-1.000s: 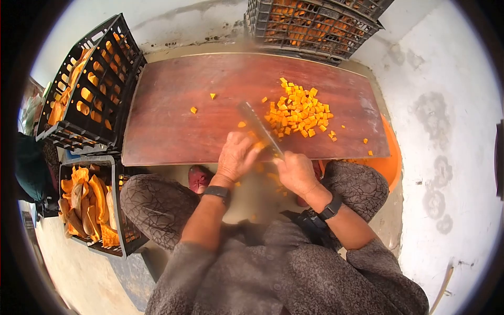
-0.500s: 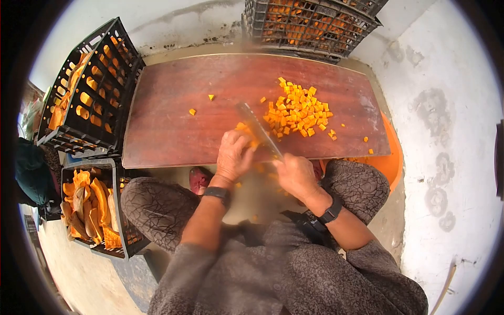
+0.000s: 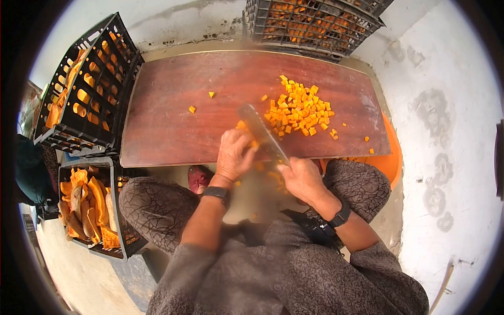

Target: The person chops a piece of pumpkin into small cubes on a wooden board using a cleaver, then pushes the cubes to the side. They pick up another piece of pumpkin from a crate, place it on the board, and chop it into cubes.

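My right hand [image 3: 304, 181] is closed round the handle of a broad-bladed kitchen knife [image 3: 262, 134], its blade slanting up and left over the table's near edge. Beside the blade, my left hand [image 3: 234, 153] curls its fingers over an orange pumpkin piece [image 3: 242, 125], mostly hidden under them. Just right of the knife lies a heap of diced pumpkin [image 3: 300, 109]. Two stray pumpkin cubes [image 3: 192, 109] rest farther left on the reddish-brown tabletop [image 3: 168, 131].
A black crate of pumpkin pieces [image 3: 86, 86] stands left of the table, with a lower crate of pumpkin slices [image 3: 126, 231] near my left knee. Stacked crates [image 3: 315, 26] stand behind. An orange tub [image 3: 392, 152] sits partly under the right end, beside a white wall [image 3: 446, 131].
My right hand has shifted slightly right and down, and the knife blade now shows more of its flat side. My left hand stays in place on the pumpkin piece.
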The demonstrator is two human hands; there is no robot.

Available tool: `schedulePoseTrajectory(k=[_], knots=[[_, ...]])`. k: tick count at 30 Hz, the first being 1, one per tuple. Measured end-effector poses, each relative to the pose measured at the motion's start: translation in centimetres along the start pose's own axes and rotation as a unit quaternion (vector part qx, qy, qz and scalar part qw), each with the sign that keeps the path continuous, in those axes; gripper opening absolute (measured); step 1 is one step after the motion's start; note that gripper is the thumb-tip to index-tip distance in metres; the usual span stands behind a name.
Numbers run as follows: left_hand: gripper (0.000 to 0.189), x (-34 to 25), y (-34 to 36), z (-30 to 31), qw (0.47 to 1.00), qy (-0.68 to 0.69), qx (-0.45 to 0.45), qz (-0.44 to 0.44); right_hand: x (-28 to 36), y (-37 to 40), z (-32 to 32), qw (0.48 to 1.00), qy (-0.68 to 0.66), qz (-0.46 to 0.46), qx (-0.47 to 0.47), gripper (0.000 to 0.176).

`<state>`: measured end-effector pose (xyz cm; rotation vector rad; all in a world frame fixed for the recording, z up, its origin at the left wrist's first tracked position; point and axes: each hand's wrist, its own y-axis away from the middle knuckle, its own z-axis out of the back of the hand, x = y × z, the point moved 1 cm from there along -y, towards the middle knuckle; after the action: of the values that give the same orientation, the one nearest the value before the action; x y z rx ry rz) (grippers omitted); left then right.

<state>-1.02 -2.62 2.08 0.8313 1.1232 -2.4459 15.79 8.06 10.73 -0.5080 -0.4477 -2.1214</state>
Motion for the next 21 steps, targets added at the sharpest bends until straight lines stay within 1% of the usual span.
schedulePoseTrajectory(k=[7, 10, 12, 13, 15, 16, 18, 21], knots=[[0.025, 0.0, 0.0, -0.2, 1.0, 0.01, -0.007, 0.023, 0.3, 0.1, 0.4, 1.0, 0.003, 0.0, 0.0, 0.033], [0.025, 0.2, 0.0, -0.3, 1.0, -0.016, -0.007, 0.018, 0.7, -0.2, 0.6, 1.0, 0.006, -0.007, 0.013, 0.033], [0.024, 0.2, 0.1, -0.3, 1.0, -0.016, -0.007, 0.01, 0.1, -0.4, 0.1, 0.998, 0.035, 0.044, 0.005, 0.032], [0.024, 0.3, 0.1, -0.4, 1.0, -0.015, -0.008, 0.011, -0.2, -0.6, -0.1, 0.998, 0.037, 0.044, 0.006, 0.032], [0.025, 0.4, 0.1, -0.3, 1.0, -0.014, -0.009, 0.013, -0.6, -1.1, -0.3, 0.992, -0.086, -0.06, 0.067, 0.033], [0.025, 0.4, 0.1, -0.3, 1.0, -0.014, -0.01, 0.014, -0.4, -1.3, -0.1, 0.992, -0.085, -0.06, 0.068, 0.033], [0.025, 0.4, 0.1, -0.2, 1.0, -0.007, -0.001, 0.028, 0.1, -1.5, 0.5, 0.984, -0.098, -0.107, 0.099, 0.033], [0.025, 0.3, 0.1, -0.2, 0.999, -0.009, -0.001, 0.031, 0.5, -2.0, 0.5, 0.984, -0.076, -0.115, 0.111, 0.033]])
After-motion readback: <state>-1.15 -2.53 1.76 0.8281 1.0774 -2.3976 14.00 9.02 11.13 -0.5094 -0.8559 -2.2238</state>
